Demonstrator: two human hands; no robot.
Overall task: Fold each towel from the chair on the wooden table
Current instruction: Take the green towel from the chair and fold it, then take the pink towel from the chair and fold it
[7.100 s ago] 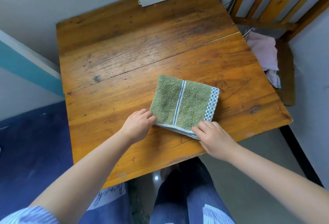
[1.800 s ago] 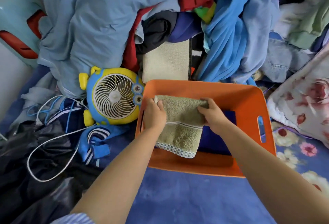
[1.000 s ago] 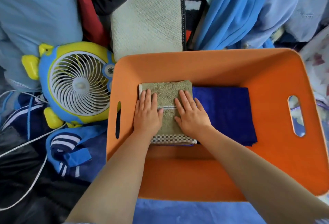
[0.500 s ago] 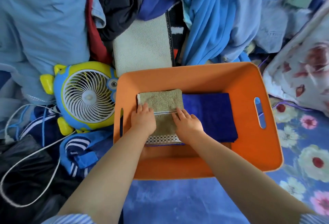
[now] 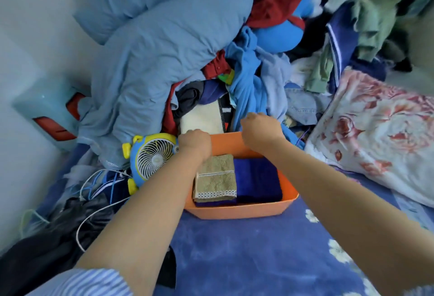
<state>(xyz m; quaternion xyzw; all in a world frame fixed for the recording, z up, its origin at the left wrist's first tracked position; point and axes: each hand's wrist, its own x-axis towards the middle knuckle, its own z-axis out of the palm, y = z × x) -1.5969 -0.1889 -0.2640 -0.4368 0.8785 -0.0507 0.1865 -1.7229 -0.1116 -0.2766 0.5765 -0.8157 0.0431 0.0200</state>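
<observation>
Both hands have lifted off the folded olive-green terry towel (image 5: 216,177), which half a second ago they were pressing flat inside the orange plastic basket (image 5: 237,211). The left hand (image 5: 195,143) and right hand (image 5: 260,131) now hover loosely curled and empty above the basket's far rim. The towel lies alone beside the folded dark blue towel (image 5: 257,180).
</observation>
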